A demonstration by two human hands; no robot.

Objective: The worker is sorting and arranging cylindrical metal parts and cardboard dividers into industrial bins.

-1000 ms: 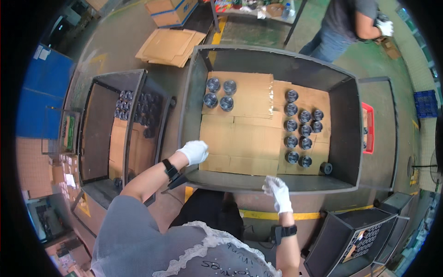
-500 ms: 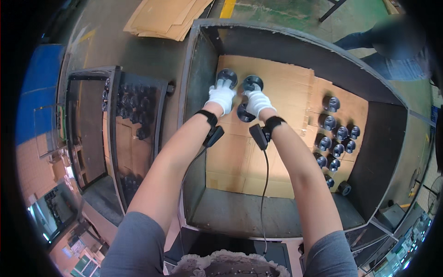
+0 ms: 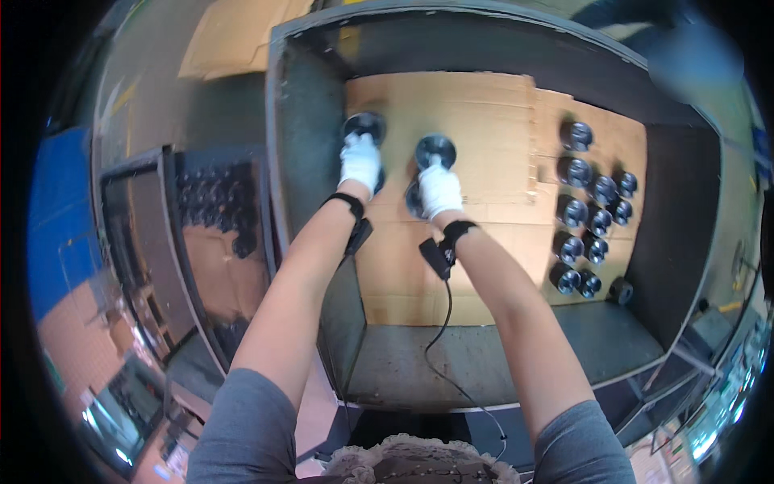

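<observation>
The white-gloved left hand [image 3: 359, 164] is held at a dark, shiny, round metal piece [image 3: 367, 123] in the far left corner of the cardboard. The white-gloved right hand [image 3: 440, 190] is set at a second dark round piece [image 3: 436, 148] just to its right. The fingers of both are partly bent and laid on the near sides of these pieces; whether either grip is closed cannot be told. Another dark round piece [image 3: 414, 199] is partly covered by the right hand. The step in hand is judged to be the handling of two pieces at once; a firm hold by each hand would be called for before any lift. All rest on brown cardboard sheeting [image 3: 411, 266] inside a dark grey metal bin [image 3: 310, 161], with a cluster of similar pieces [image 3: 603, 189] at the right.
</observation>
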